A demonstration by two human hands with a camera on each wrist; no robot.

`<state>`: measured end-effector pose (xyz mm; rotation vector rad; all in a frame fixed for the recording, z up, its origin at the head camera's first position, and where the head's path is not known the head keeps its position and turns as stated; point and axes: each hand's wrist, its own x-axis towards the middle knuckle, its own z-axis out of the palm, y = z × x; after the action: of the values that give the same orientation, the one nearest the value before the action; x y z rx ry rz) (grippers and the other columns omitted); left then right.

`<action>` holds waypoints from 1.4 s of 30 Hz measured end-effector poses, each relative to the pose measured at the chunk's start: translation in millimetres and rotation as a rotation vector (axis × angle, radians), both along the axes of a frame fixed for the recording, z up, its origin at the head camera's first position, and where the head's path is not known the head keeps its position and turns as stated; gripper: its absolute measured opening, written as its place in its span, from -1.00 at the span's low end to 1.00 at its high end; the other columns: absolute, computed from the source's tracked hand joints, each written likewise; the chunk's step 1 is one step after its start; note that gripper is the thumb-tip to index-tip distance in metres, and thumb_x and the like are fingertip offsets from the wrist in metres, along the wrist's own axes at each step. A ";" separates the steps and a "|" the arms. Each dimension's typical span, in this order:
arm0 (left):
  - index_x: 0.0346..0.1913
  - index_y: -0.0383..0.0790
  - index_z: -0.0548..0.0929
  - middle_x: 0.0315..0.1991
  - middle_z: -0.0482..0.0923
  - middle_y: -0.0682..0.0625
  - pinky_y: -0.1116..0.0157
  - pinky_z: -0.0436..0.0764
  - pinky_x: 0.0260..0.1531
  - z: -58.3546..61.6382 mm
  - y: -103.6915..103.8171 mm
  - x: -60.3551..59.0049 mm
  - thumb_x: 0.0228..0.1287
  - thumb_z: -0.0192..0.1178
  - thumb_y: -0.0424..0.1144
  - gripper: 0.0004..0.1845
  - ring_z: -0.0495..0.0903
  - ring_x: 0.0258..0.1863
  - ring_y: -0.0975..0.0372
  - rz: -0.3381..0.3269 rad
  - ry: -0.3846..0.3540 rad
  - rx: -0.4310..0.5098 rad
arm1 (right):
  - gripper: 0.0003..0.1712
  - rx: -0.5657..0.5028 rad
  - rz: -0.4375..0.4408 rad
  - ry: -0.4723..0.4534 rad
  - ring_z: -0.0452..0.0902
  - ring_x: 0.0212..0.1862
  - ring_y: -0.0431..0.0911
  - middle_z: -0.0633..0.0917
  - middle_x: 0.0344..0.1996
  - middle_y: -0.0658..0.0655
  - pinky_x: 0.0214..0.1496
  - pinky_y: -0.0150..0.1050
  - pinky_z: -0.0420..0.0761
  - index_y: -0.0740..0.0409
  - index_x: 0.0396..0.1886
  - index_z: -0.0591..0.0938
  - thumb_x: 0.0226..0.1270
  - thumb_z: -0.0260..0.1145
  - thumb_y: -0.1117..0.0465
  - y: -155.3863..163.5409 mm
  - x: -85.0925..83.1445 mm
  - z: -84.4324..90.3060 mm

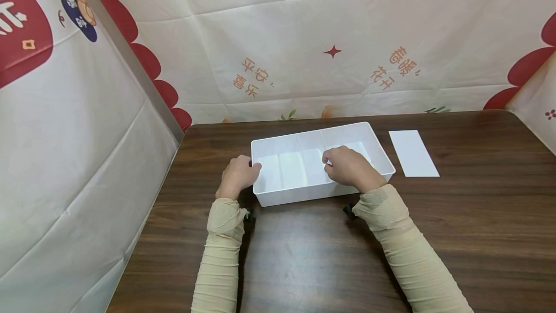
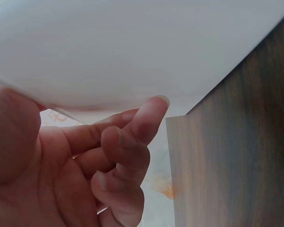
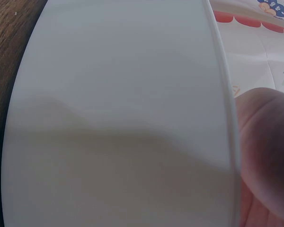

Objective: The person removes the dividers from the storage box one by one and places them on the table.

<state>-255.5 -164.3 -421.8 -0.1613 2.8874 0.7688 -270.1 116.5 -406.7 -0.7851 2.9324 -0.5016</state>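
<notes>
Your left hand (image 1: 236, 175) grips the left end wall of the white bin (image 1: 278, 199), set near the table's back edge. Your right hand (image 1: 349, 168) pinches a divider inside — three dividers look seated (by my reading), and one white panel (image 1: 413, 152) lies right, unused.

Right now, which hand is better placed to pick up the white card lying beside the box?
The right hand: the white card lies on that side of the white box; the left hand is at the far end.
</notes>
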 end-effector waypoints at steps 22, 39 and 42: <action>-0.53 -0.18 0.47 -0.51 0.44 -0.07 0.20 0.38 -0.50 -1.6 0.0 -0.4 0.38 -0.05 -0.06 -0.64 0.46 -0.48 0.10 0.003 0.012 -0.006 | -0.78 -0.023 -0.012 0.003 0.33 -0.53 -0.10 0.46 -0.65 0.02 -0.48 -0.24 0.30 0.09 -0.61 0.51 0.20 0.10 0.36 1.0 0.7 1.3; -0.36 -0.23 0.58 -0.44 0.49 -0.10 0.19 0.40 -0.46 -2.5 0.2 -0.6 0.38 -0.04 -0.05 -0.66 0.49 -0.44 0.08 0.014 0.006 0.004 | -0.82 -0.028 -0.019 0.040 0.35 -0.52 -0.09 0.51 -0.62 0.03 -0.49 -0.23 0.32 0.11 -0.56 0.57 0.18 0.11 0.37 0.3 0.7 1.8; -0.32 -0.24 0.60 -0.43 0.50 -0.10 0.20 0.40 -0.46 -2.6 0.0 -1.0 0.38 -0.04 -0.05 -0.66 0.49 -0.43 0.09 0.013 0.006 0.002 | -0.81 -0.029 -0.020 0.044 0.33 -0.53 -0.10 0.46 -0.65 0.02 -0.51 -0.23 0.29 0.09 -0.60 0.52 0.17 0.11 0.36 0.1 0.7 1.8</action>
<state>-256.5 -164.3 -424.4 -0.1781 2.8940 0.7757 -269.4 116.6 -404.9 -0.7810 2.9822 -0.5370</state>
